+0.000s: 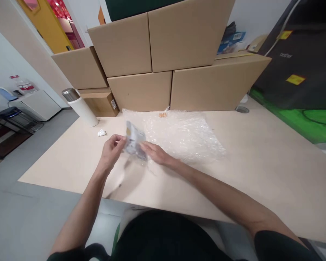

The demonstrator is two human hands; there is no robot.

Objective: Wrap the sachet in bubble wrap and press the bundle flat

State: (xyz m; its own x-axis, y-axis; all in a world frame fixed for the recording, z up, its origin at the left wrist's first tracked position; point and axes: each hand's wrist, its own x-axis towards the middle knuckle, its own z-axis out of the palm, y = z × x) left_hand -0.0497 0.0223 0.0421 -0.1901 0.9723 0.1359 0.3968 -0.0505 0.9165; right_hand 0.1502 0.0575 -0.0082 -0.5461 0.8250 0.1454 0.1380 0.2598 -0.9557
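Note:
Between my two hands is a small printed plastic packet [136,140], pale grey and blurred by motion, held up a little above the table. My left hand [112,150] pinches its left edge with thumb and fingers. On the packet's right side, my right hand [156,153] grips it with the thumb along the front. What is inside the packet cannot be made out. Just behind and right of it, a crumpled sheet of clear bubble wrap [182,134] lies flat, with a small orange item [162,115] at its back edge.
Stacked cardboard boxes [139,90] line the table's back edge. A white thermos flask [83,108] with a steel cap stands at the back left, near a small white scrap [101,133]. A round clear object [242,109] sits at the back right of the table [260,163].

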